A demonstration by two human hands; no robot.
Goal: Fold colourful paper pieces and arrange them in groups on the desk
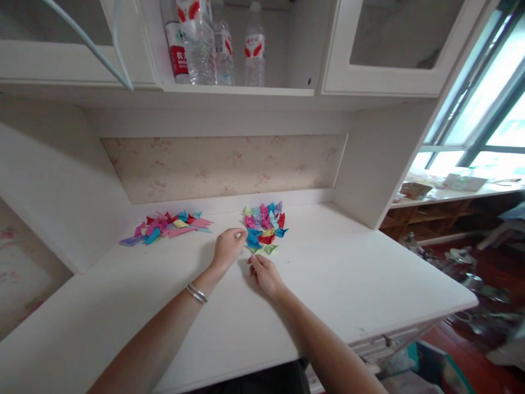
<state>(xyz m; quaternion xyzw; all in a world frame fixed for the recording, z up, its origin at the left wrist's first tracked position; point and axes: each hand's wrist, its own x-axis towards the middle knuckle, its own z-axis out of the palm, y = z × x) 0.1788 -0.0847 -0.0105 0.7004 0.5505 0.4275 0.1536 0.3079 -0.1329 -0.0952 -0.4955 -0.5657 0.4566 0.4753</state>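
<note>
On the white desk lies a group of small folded-paper pieces (262, 216) in pink, blue, red, purple and green. My left hand (230, 246) is beside its left edge, thumb and fingers curled together next to a blue folded paper (253, 239). Just in front of the group is my right hand (266, 273), its fingers bent and pressed together close below a light green folded paper (270, 249). Whatever either hand pinches is too small or hidden to make out. Farther left, a looser heap of flat, pointed folded papers (170, 225) lies apart from both hands.
The white desktop (348, 273) runs under both arms, with a panelled back wall. Overhead, an open cabinet shelf (246, 90) holds several plastic bottles (255, 52). A white cable (88, 41) hangs at upper left. Windows and floor clutter (471, 282) are at right.
</note>
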